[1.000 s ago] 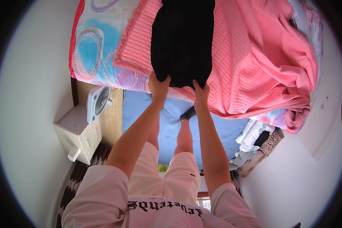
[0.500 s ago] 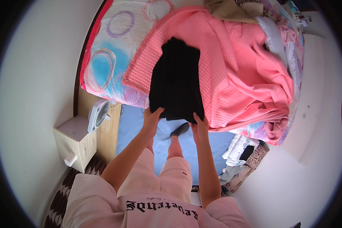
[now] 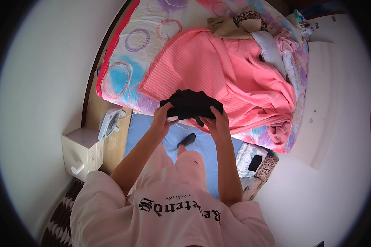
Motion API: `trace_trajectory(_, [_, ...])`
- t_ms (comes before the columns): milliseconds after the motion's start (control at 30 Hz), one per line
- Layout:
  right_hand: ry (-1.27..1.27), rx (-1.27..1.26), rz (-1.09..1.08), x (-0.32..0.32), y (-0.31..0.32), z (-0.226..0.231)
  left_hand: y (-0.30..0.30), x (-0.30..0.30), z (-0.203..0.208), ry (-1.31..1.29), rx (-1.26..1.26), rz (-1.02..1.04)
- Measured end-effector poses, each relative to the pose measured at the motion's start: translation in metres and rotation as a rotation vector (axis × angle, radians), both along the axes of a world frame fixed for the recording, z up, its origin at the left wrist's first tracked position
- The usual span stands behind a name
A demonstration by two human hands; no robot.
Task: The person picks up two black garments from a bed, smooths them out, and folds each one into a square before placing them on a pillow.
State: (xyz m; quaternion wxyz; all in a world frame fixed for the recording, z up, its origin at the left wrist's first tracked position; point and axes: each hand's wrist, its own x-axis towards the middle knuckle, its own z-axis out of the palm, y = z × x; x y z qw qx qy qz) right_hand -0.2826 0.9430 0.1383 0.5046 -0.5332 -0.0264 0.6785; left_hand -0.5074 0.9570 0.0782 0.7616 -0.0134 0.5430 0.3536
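A black garment (image 3: pixel 191 103), its exact kind not clear, is bunched in the air near the bed's front edge. Its near edge is pinched at the left end by my left hand (image 3: pixel 163 118), closed with the thumb on top. At the right end, my right hand (image 3: pixel 217 124) also grips the fabric, fingers curled underneath. A short piece of the cloth hangs between the hands. Behind it lies a rumpled pink quilt (image 3: pixel 189 61) on the bed.
A patterned bed sheet (image 3: pixel 123 51) shows left of the quilt; brown clothing (image 3: pixel 226 29) and a pale pillow (image 3: pixel 270 51) lie at the back. A small fan (image 3: pixel 110 123) and a white cabinet (image 3: pixel 80 148) stand left. Folded textiles (image 3: pixel 246 158) sit right of the blue mat (image 3: pixel 142 138).
The black garment was stretched out long over the quilt; now it is bunched up short between my hands. Both hands have risen slightly in view and still hold it.
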Motion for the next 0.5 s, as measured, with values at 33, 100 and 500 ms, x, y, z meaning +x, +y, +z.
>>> trace_trajectory(33, [-0.004,0.0,-0.001,0.001,-0.003,0.006,-0.003,0.001,0.007,-0.076,0.005,0.009])
trace_trajectory(100, [0.033,0.033,0.031,0.004,-0.011,0.013,-0.011,0.005,0.021,-0.139,-0.015,0.032])
trace_trajectory(500, [0.05,0.109,-0.052,0.006,-0.041,0.06,-0.023,0.016,0.054,-0.543,-0.01,0.204])
